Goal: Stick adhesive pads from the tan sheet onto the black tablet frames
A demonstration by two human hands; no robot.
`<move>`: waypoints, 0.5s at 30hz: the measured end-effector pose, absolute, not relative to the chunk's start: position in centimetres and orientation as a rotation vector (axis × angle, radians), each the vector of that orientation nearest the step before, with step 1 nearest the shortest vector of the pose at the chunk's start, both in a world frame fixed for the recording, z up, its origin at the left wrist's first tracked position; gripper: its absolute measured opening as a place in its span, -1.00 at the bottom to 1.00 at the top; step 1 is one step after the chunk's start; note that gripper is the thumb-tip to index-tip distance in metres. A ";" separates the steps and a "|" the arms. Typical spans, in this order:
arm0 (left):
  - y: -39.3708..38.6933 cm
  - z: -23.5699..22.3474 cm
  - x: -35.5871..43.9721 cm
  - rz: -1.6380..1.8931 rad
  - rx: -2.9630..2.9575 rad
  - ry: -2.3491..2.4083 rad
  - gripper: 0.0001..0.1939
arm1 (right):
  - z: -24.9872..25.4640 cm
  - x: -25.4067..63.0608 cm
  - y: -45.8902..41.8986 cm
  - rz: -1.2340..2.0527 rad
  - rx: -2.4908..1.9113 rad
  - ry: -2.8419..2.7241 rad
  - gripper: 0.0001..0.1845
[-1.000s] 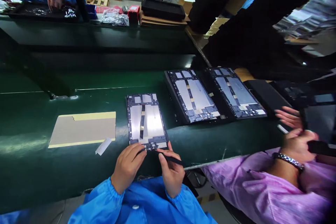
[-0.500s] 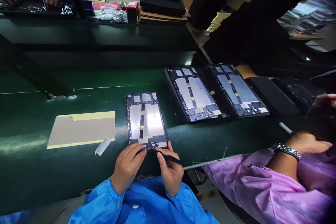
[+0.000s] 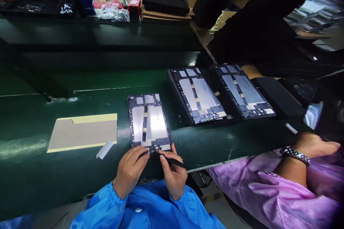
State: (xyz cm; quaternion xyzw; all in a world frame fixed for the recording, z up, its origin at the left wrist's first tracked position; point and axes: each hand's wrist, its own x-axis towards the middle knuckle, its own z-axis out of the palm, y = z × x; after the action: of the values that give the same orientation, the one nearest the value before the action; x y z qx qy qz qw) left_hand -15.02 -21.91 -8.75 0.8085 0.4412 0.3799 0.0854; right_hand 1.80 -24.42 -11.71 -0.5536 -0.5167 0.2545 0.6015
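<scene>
An opened tablet (image 3: 148, 122) with bare silver plates lies back-up on the green belt in front of me. My left hand (image 3: 130, 170) rests at its near edge, fingers curled and pinched against the frame. My right hand (image 3: 174, 175) is closed round a thin black tool (image 3: 172, 161) whose tip touches the tablet's near edge. Both sleeves are blue.
Two more opened tablets (image 3: 200, 95) (image 3: 243, 91) lie to the right on black trays. A tan sheet of strips (image 3: 83, 132) and a loose white strip (image 3: 105, 149) lie to the left. A co-worker's arm in a purple sleeve (image 3: 268, 182) with a wristwatch rests at the right.
My hands have stayed at the tablet's near edge. The co-worker on the right has drawn one hand away out of view and lowered the other arm.
</scene>
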 end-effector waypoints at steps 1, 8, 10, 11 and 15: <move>-21.9 -8.7 -15.0 1.132 2.406 1.315 -0.86 | -11.7 1.8 -24.4 0.584 -1.281 -1.206 -0.82; -21.8 -8.8 -15.0 1.129 2.401 1.324 -0.85 | -11.0 1.8 -24.3 0.456 -1.255 -1.379 -0.76; -21.8 -8.8 -15.0 1.122 2.422 1.328 -0.83 | -10.8 2.0 -24.5 0.374 -1.225 -1.565 -0.71; -21.8 -8.9 -15.0 1.112 2.430 1.331 -0.82 | -10.8 2.1 -24.6 0.332 -1.208 -1.656 -0.68; -21.8 -8.9 -15.0 1.087 2.442 1.329 -0.84 | -11.0 2.9 -24.9 0.271 -1.184 -1.795 -0.58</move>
State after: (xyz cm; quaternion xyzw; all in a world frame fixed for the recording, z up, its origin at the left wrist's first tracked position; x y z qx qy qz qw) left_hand -14.98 -21.82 -8.85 0.8156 0.4438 0.3629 0.0782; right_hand 2.87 -24.94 -10.95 -0.4829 -0.7317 0.1104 0.4681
